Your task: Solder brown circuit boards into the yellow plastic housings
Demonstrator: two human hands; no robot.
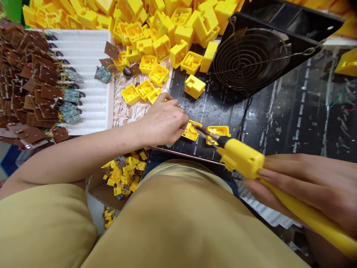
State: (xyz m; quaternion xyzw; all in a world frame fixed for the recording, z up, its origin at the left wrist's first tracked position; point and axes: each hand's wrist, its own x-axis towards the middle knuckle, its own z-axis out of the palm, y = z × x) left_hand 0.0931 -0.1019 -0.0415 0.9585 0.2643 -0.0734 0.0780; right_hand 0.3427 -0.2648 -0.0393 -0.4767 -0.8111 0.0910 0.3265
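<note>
My left hand (164, 123) rests on the black work mat (279, 123) and pinches a small yellow plastic housing (190, 131) at the mat's near edge. My right hand (312, 186) grips a yellow soldering iron (242, 156) by its handle. The iron's metal tip (200, 131) points left and touches the housing held by the left hand. A second open yellow housing (218, 132) lies just right of the tip, partly behind the iron. Another single yellow housing (194, 86) sits farther back on the mat.
A large heap of yellow housings (156, 26) fills the back. A white tray (89, 74) at left holds several brown circuit boards (30, 74) with wires. A black fan with wire guard (251, 56) leans at back right. A box of finished parts (124, 175) sits below the table.
</note>
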